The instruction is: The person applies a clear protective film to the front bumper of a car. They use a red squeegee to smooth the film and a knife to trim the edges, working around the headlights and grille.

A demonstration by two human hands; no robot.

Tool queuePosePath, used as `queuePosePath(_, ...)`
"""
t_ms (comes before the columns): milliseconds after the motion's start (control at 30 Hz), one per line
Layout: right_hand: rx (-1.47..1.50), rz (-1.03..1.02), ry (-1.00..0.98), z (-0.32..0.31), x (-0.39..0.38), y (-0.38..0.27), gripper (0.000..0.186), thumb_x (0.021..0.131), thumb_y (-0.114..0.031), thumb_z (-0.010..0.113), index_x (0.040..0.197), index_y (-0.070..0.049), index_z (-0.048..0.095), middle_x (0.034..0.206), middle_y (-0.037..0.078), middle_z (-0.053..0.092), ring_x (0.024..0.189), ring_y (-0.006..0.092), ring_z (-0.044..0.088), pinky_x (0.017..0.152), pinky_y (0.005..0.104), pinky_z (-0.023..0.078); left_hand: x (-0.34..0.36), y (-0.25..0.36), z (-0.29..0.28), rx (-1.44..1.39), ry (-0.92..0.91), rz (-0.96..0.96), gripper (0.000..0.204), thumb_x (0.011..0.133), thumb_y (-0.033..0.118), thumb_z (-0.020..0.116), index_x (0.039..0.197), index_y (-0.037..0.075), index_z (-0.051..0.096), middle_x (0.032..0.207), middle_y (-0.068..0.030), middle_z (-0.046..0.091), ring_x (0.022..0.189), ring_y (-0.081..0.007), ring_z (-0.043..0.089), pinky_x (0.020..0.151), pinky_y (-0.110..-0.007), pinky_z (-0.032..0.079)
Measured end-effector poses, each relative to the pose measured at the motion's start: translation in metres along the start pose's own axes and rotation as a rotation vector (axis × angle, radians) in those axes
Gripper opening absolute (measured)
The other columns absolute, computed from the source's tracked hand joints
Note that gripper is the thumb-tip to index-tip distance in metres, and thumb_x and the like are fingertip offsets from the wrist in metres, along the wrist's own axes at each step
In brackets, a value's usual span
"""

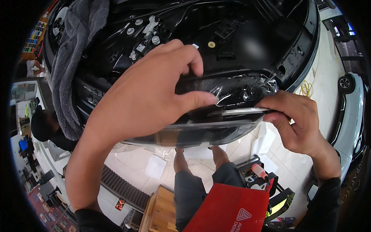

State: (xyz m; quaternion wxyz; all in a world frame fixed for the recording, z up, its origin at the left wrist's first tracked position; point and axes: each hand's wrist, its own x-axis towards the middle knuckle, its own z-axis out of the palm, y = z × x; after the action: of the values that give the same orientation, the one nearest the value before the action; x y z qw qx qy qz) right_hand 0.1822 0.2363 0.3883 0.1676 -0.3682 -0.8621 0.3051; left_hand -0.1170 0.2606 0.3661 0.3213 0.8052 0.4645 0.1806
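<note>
A car headlight [201, 133] with a clear lens lies across the middle, in front of the black engine bay. Crinkled, wet-looking clear film [239, 94] spreads along its upper edge and catches the light. My right hand [295, 120] pinches the film's edge between thumb and fingers at the headlight's right end, beside a pale shiny strip [245, 111]. Over the left part of the headlight hovers my left hand [154, 85]. Its thumb is stretched toward the film and stands apart from the loosely curled fingers, with nothing visible between them.
A grey towel [71, 65] drapes over the car's left side. Below are a wooden cabinet [160, 210], a tool cart with a pink bottle [259, 170], and a red pouch [228, 208] at my waist. Another person [48, 123] is at the left; a light-coloured car [349, 123] stands right.
</note>
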Motion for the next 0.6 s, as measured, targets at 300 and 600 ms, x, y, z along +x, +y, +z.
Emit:
queuePosePath(300, -0.085, 0.010, 0.010, 0.009, -0.004, 0.000, 0.022, 0.084, 0.006, 0.073, 0.106, 0.004, 0.071, 0.094, 0.016, 0.070, 0.077, 0.0279, 0.071, 0.067, 0.0341, 0.055, 0.005, 0.004, -0.003, 0.085, -0.079, 0.088, 0.026, 0.078, 0.016, 0.084, 0.087, 0.006, 0.062, 0.081, -0.0046, 0.052, 0.080, -0.0219, 0.049, 0.076, -0.036, 0.043)
queuePosePath(600, -0.195, -0.073, 0.022, 0.014, 0.008, -0.003, 0.024, 0.079, 0.010, 0.071, 0.103, 0.006, 0.072, 0.090, 0.016, 0.069, 0.065, 0.0234, 0.070, 0.056, 0.0313, 0.053, 0.013, -0.001, 0.002, 0.077, -0.112, 0.109, 0.018, 0.076, 0.009, 0.083, 0.076, 0.003, 0.066, 0.070, -0.0060, 0.051, 0.070, -0.0212, 0.049, 0.068, -0.037, 0.041)
